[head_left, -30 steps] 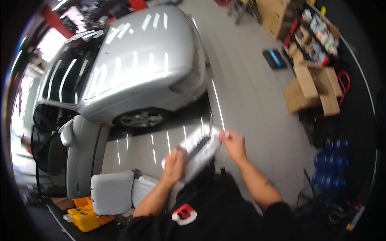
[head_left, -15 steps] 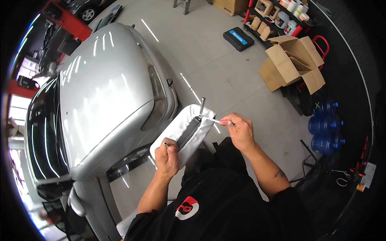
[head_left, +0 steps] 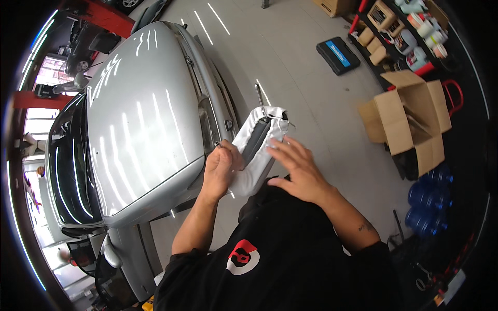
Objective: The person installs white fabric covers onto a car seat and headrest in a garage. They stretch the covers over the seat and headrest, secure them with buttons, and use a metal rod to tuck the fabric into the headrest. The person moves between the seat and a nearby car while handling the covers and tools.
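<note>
Ahead of my body is what looks like a car headrest, its dark grey underside (head_left: pixel 255 139) framed by a white fabric cover (head_left: pixel 252 176). One metal post (head_left: pixel 260 96) sticks up from its far end. My left hand (head_left: pixel 219 168) is closed around the other post, whose tip shows above the fist. My right hand (head_left: pixel 301 171) is open with spread fingers beside the cover's right edge; whether the fingertips touch the fabric is hard to tell. At the far right corner the cover leaves a small dark gap.
A silver car (head_left: pixel 140 124) stands close on the left. To the right are an opened cardboard box (head_left: pixel 415 124), blue water jugs (head_left: pixel 428 202) and a shelf of bottles (head_left: pixel 404 36). A dark tool case (head_left: pixel 338 55) lies on the grey floor (head_left: pixel 290 57).
My right hand has let go of the thin white strip or cord at the cover's corner and opened beside the cover. The headrest has shifted slightly farther away and tilted.
</note>
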{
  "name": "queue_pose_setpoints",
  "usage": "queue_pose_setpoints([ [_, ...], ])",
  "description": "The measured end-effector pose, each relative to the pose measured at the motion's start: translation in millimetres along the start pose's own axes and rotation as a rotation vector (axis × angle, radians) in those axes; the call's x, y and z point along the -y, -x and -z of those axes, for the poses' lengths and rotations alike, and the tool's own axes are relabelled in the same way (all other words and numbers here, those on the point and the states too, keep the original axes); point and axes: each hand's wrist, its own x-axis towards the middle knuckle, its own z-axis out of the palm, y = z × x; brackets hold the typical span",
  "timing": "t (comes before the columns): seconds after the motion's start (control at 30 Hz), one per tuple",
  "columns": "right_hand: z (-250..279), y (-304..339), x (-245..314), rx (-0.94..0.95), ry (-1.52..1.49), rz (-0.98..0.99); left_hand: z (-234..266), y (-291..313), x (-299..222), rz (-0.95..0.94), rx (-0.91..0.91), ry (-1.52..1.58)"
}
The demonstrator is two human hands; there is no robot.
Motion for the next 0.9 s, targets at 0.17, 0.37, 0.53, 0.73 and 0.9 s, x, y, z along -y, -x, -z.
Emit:
queue_pose_setpoints([
  [0.17,27,-102,-31,0.214,-0.002,0.091,-12,-103,-22,-0.029,0.057,-0.102],
  [0.37,56,-200,-74,0.284,0.059,0.063,12,-215,-19,0.075,-0.072,-0.073],
  [0.53,49,-294,-89,0.109,0.102,-0.031,57,-317,-11,0.122,-0.235,-0.022],
  [0.73,59,-415,-105,0.172,0.192,-0.001,95,-423,-17,0.144,-0.385,0.074],
  [0.9,71,-486,-128,0.057,0.282,0.172,127,-512,-18,0.072,-0.543,0.358],
])
